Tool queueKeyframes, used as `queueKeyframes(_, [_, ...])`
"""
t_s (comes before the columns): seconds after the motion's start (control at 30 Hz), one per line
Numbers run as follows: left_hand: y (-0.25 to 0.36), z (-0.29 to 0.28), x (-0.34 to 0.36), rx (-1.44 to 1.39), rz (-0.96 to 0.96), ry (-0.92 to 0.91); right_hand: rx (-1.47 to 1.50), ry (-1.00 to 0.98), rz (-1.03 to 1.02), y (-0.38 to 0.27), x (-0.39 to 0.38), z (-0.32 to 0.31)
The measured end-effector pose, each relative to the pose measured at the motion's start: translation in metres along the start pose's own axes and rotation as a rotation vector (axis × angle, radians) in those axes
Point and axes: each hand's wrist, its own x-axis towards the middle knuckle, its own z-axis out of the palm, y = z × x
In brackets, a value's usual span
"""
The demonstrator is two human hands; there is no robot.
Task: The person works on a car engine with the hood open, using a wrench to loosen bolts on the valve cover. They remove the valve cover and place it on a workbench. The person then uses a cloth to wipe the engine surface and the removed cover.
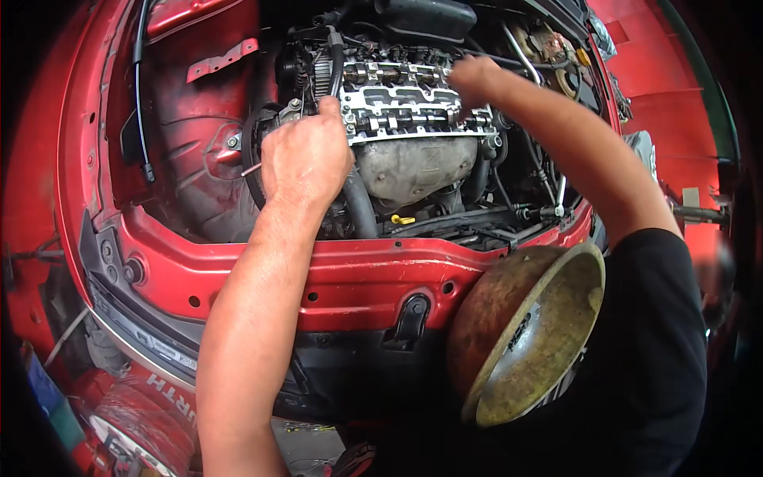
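Observation:
An engine with its valve cover off shows two camshafts (pixel 389 119) on the cylinder head, above a dull metal heat shield (pixel 417 171). My left hand (pixel 306 151) is closed at the engine's left end, beside an upright black hose (pixel 336 60), with a thin metal tool (pixel 250 170) poking out from its fingers. Over the right end of the cylinder head, my right hand (pixel 477 79) has curled fingers; what they grip, if anything, is hidden. A yellow dipstick handle (pixel 403 219) sits below the heat shield.
The red car body's front crossmember (pixel 373 270) runs below the engine. A large stained metal bowl (pixel 501 342) is tilted at the lower right, beside my right arm. A black plastic housing (pixel 425 16) is at the back. A red-and-white reel (pixel 119 421) lies at the lower left.

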Motion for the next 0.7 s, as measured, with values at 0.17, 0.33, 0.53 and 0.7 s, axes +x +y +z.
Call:
queueKeyframes(0.17, [-0.002,0.004,0.002,-0.023,-0.006,-0.039,-0.071,-0.129,0.005,-0.011,0.021,0.071])
queueKeyframes(0.33, [-0.001,0.007,0.001,-0.021,-0.005,-0.022,-0.091,-0.077,-0.064,-0.018,0.045,0.091])
queueKeyframes(0.53, [-0.001,0.005,0.001,-0.036,-0.003,-0.028,-0.152,-0.196,-0.057,-0.020,0.065,0.091])
queueKeyframes(0.7, [-0.003,0.006,0.002,-0.051,0.005,-0.035,-0.198,-0.180,-0.052,-0.021,0.042,0.063])
